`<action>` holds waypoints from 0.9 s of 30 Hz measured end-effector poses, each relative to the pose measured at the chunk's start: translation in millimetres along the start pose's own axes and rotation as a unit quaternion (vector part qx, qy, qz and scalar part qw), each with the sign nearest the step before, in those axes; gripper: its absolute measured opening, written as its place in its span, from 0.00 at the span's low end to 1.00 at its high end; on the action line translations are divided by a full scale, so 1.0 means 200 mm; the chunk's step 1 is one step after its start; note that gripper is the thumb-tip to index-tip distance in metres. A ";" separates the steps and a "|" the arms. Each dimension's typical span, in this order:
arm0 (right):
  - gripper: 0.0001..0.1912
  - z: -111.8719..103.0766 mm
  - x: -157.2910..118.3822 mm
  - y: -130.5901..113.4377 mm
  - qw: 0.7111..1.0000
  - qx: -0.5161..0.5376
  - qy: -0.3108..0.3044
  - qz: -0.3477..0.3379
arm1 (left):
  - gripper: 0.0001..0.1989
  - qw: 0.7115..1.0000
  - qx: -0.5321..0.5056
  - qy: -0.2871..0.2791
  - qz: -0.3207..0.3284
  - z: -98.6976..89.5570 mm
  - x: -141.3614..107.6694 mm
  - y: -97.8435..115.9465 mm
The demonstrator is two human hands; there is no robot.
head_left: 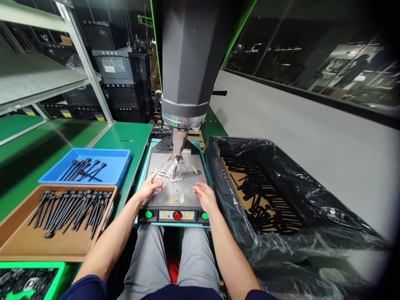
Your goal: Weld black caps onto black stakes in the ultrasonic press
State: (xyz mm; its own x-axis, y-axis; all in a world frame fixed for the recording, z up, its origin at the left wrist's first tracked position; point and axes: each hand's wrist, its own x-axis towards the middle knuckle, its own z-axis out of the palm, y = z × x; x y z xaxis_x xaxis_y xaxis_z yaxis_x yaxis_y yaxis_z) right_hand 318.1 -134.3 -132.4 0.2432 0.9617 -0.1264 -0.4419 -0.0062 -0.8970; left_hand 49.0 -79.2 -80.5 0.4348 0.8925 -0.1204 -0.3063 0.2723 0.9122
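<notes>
My left hand (150, 188) is at the left of the grey machine plate (190, 198), its thumb and fingers around the lower end of a thin, shiny rod (170, 170). This rod slants up to a dark head (177, 158) directly under the machine's metal tip (180, 139). A small metal fixture (177, 173) stands beneath the tip. Over the plate's right side, my right hand (205, 196) has its thumb and fingertips drawn together, with nothing visible between them.
A blue tray (125, 166) and a brown tray (18, 246) hold black rods on the left. Below is a green bin (61, 279) of black parts. At right stands a plastic-lined box (312, 191) with many black rods. Buttons (177, 215) line the machine's front.
</notes>
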 end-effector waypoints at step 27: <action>0.36 -0.53 -0.37 0.29 0.852 -0.490 0.072 -0.172 | 0.41 0.840 0.476 0.247 0.079 -0.37 -0.48 -0.54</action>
State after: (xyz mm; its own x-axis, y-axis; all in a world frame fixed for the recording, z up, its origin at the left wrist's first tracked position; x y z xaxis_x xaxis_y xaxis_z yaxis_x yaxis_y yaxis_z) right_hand 365.0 -234.9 -220.2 0.3472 0.9096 0.2283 0.5924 -0.0239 -0.8053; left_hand -21.7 -168.0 -196.0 -0.0247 0.9949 0.0978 0.5909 -0.0644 0.8042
